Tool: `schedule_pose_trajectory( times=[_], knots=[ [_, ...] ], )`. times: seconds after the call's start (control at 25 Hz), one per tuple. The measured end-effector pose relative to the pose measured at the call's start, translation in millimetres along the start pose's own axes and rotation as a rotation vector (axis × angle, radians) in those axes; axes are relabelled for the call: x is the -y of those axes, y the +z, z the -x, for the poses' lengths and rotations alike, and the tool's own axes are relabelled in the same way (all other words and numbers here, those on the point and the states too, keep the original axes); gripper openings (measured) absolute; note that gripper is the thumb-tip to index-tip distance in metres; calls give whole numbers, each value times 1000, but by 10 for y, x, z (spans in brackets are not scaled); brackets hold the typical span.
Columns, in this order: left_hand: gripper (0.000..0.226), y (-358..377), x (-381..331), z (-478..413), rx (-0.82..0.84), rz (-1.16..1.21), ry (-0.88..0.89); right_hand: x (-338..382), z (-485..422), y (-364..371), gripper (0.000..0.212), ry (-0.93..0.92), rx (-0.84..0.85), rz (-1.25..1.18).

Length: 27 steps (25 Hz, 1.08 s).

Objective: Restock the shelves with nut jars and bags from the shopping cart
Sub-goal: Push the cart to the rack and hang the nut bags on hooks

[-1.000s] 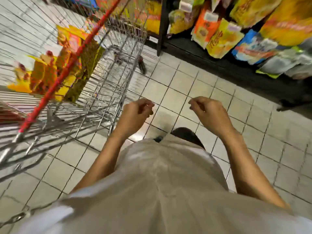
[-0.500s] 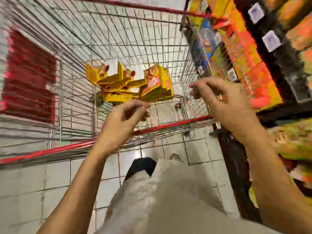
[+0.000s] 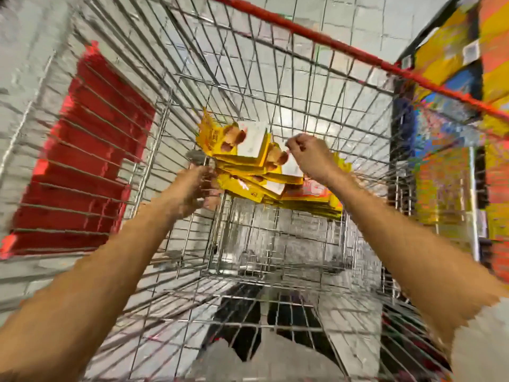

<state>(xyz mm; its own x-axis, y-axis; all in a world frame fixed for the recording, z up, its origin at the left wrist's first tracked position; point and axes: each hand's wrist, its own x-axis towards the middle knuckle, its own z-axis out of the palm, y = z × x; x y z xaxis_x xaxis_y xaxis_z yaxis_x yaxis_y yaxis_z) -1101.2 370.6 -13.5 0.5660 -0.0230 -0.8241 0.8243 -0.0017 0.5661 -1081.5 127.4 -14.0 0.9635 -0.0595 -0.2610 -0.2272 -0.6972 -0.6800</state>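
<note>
Yellow nut bags [image 3: 248,172] lay heaped inside the cart [image 3: 275,86], left hand [image 3: 192,188] and right hand [image 3: 308,155] closing loosely beside them, holding nothing, to gather some.

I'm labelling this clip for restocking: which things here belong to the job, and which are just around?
Job:
yellow bags, piled in the cart
shopping cart
shelf stock at right
left hand and right hand, reaching at the pile

Just around:
red panel on the cart's side
tiled floor

Hands [image 3: 192,190] at nut bags [image 3: 256,172], cart [image 3: 275,86]
</note>
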Motion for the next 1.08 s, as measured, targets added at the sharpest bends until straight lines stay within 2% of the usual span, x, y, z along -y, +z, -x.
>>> schedule_pose_trajectory(
  times=[0.2,0.32,0.4,0.48,0.56,0.64,0.72,0.76,0.84,0.92,1.0,1.08],
  knots=[
    [37,276,211,-1116,-5,396,-222,-265,-1183,877,30,-46,-11,182],
    [57,512,293,-1676,74,553,-190,-452,-1420,1312,35,-95,-73,283],
    [71,686,311,-1900,154,696,-162,-519,-1273,1468,43,-113,-86,212],
    [67,776,361,-2007,205,833,-45,-572,-988,1496,42,-148,-74,88],
    [59,671,554,-1925,162,854,-19,-677,-696,1376,41,-114,-13,53],
    [51,509,960,-1690,103,771,-84,-695,-632,1201,41,-24,36,87],
    [60,384,1358,-1439,-1,631,-123,-637,-865,1152,28,4,-7,84],
    [62,323,1473,-1330,-31,596,-99,-605,-1052,1207,34,-31,13,168],
    [52,243,1556,-1230,-9,631,-59,-515,-1403,1426,70,-89,178,456],
    [47,163,1549,-1221,21,677,-90,-446,-1628,1629,97,-18,242,633],
    [43,56,1494,-1265,38,665,-111,-486,-1702,1771,106,14,190,691],
    [29,9,1429,-1287,88,681,-104,-609,-1562,1852,101,-18,132,698]
  ],
)
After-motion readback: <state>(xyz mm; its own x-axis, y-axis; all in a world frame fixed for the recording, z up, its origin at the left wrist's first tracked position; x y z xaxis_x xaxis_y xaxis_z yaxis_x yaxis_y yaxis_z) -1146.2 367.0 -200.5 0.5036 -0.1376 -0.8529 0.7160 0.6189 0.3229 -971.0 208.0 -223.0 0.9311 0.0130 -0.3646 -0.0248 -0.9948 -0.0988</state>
